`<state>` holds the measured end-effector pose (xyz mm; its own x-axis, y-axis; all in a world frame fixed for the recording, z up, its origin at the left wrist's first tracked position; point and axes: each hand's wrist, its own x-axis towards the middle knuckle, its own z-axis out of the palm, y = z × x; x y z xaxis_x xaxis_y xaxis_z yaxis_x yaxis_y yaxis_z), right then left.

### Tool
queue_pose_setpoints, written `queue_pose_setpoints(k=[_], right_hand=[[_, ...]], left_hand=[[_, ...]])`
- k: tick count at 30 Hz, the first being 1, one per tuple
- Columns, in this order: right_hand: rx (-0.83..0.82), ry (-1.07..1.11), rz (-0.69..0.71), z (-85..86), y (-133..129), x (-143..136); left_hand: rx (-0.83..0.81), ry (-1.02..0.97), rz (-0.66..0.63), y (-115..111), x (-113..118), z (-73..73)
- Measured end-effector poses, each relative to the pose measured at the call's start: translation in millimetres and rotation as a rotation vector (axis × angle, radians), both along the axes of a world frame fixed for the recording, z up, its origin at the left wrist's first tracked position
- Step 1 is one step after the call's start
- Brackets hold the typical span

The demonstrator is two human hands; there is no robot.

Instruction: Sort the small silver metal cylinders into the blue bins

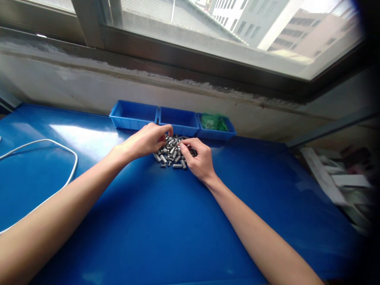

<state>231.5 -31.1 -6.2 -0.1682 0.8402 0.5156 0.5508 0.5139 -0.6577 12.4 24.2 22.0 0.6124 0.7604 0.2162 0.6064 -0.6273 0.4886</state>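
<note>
A pile of small silvery metal pieces (172, 151) lies on the blue tabletop, many of them short bars that look like hex standoffs. My left hand (150, 139) hovers over the pile's left side, its fingers bent and a gap between thumb and forefinger; nothing shows in that gap. At the pile's right side, my right hand (199, 159) has thumb and forefinger pinched together. Whatever is between those fingertips is too small to make out. Part of the pile is hidden behind both hands.
Three blue bins stand in a row against the wall: a left bin (133, 122), a middle bin (182, 130) and a right bin (218, 134) holding green plastic bags (214, 122). A white cable (74, 166) curves across the blue table (166, 225) at left.
</note>
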Motion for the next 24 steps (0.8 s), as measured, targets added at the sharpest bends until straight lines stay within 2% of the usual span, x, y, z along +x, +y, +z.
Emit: queue_pose_setpoints(k=[3,6,9,15,24], right_hand=[[0.0,0.001,0.001,0.1,-0.2,0.1],[-0.004,0.002,0.003,-0.3,0.3,0.2],[-0.002,0.009,0.005,-0.1,0.5,0.2],[-0.009,0.014,-0.007,1.7,-0.4,-0.7],[-0.006,0.009,-0.007,1.4,0.4,-0.1]], left_hand=[[-0.005,-0.027,0.005,-1.9,0.0,4.0],[-0.054,-0.142,0.032,-5.3,0.9,10.4],[-0.188,-0.285,0.044,-7.0,1.6,13.8],[-0.545,-0.475,-0.064,-6.7,-0.6,19.0],[-0.744,-0.554,-0.03,-10.3,-1.6,26.2]])
